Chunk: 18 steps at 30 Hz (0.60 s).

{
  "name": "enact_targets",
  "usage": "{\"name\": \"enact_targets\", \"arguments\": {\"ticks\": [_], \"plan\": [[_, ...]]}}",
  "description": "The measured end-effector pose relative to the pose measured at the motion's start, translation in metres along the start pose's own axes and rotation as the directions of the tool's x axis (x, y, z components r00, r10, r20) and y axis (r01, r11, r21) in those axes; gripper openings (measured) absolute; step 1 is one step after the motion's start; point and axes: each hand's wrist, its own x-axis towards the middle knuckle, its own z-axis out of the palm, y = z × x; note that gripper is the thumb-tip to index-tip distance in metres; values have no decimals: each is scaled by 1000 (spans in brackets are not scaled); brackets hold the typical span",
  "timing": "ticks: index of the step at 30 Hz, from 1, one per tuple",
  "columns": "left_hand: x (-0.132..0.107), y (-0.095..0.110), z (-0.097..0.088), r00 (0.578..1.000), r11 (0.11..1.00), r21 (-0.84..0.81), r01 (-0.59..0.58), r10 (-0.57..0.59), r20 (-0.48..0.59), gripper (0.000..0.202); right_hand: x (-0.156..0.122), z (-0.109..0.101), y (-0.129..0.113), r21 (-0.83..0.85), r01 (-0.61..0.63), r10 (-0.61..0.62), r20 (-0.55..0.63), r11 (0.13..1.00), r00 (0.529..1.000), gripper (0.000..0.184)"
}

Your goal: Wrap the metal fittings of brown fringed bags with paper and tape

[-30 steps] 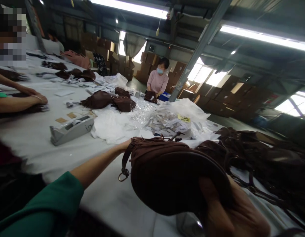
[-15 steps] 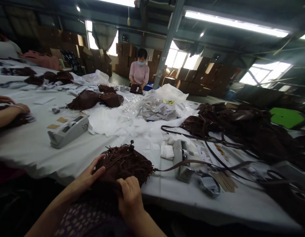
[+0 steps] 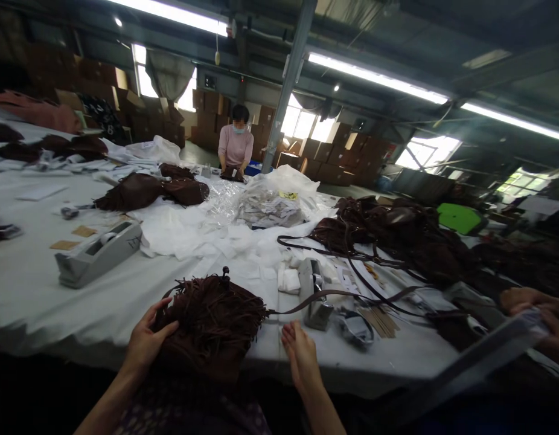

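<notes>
A dark brown fringed bag rests at the table's front edge, its fringe spread over the upper face and a small dark knob at its top. My left hand grips the bag's left side, thumb on top and fingers partly hidden behind. My right hand is apart from the bag, to its right, with fingers stretched out and nothing in them. From the bag's right side a brown strap runs across the table. Just beyond my right hand stands a grey tape dispenser.
Another tape dispenser stands at the left. White tissue sheets and a plastic bag of paper pieces lie mid-table. Brown bags are heaped at the right. Another person's hands hold clear plastic; a masked person stands across.
My right hand has let go of the bag's front edge and moved right, opening. The fringe now hangs toward me over the bag. The view has turned right, bringing another person's hands in.
</notes>
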Motion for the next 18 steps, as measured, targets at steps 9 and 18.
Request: {"name": "enact_targets", "arguments": {"ticks": [9, 18], "plan": [[11, 35, 17, 988, 988, -147, -47, 25, -152, 66, 57, 70, -102, 154, -18, 11, 48, 988, 999, 16], [30, 13, 34, 993, 998, -19, 65, -67, -99, 48, 23, 81, -365, 255, 497, -508, -23, 830, 861, 26]]}}
